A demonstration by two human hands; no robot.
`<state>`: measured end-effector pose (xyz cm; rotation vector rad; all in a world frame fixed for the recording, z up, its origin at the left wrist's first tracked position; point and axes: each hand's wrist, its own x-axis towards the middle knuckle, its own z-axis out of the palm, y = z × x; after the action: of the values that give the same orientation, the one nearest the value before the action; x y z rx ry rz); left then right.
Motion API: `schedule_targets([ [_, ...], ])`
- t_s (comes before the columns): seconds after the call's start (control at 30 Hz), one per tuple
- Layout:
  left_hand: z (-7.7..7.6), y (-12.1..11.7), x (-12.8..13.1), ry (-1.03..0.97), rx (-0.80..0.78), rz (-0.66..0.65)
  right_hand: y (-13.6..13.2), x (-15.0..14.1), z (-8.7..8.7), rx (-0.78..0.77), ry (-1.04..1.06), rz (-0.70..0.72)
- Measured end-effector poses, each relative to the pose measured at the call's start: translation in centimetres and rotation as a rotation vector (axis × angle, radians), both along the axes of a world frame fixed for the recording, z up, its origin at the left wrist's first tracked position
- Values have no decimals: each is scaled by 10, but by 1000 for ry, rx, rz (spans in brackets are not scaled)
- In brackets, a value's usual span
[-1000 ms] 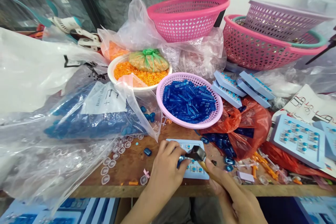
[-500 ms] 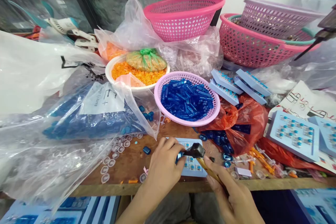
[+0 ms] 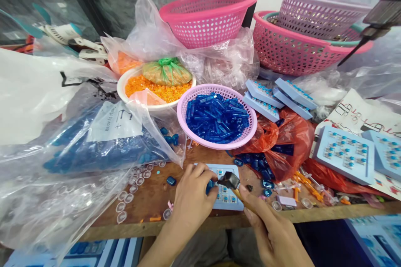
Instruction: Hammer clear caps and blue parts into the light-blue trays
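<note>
Head view: my left hand [image 3: 194,194] pinched shut on a small blue plastic piece [image 3: 209,187], above a pale blue tray [image 3: 227,203] at the near edge of the wooden bench [image 3: 131,212]; my right hand [image 3: 269,233] closed round a small black-headed hammer [image 3: 230,180], its head just beside the piece

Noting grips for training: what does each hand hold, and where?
The right hand holds a small hammer by its wooden handle; the left hand pinches a blue piece, its grip point hidden.

The head camera has swung right, bringing the dark pointed object [image 3: 380,12] further into frame.
</note>
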<state>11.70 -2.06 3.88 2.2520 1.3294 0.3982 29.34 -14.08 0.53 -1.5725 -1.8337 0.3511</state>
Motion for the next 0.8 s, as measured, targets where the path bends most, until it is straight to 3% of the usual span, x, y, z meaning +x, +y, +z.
schedule_targets([
  [0.13, -7, -7, -12, -135, 138, -50, 2, 6, 6, 82, 8, -15],
  [0.23, -16, -10, -46, -247, 354, 113, 3, 11, 7, 105, 39, -90],
  [0.33, -28, -4, -94, -130, 563, 349, 3, 14, 3, 81, 51, -114],
  [0.47, -41, 10, -135, 83, 605, 325, 2, 14, -3, 81, 46, -109],
  [0.63, -43, 14, -128, -78, 482, 147, 0, 14, -6, 51, 69, -114],
  [0.8, -42, 15, -118, -153, 420, 256, 0, 18, -11, 25, -1, -105],
])
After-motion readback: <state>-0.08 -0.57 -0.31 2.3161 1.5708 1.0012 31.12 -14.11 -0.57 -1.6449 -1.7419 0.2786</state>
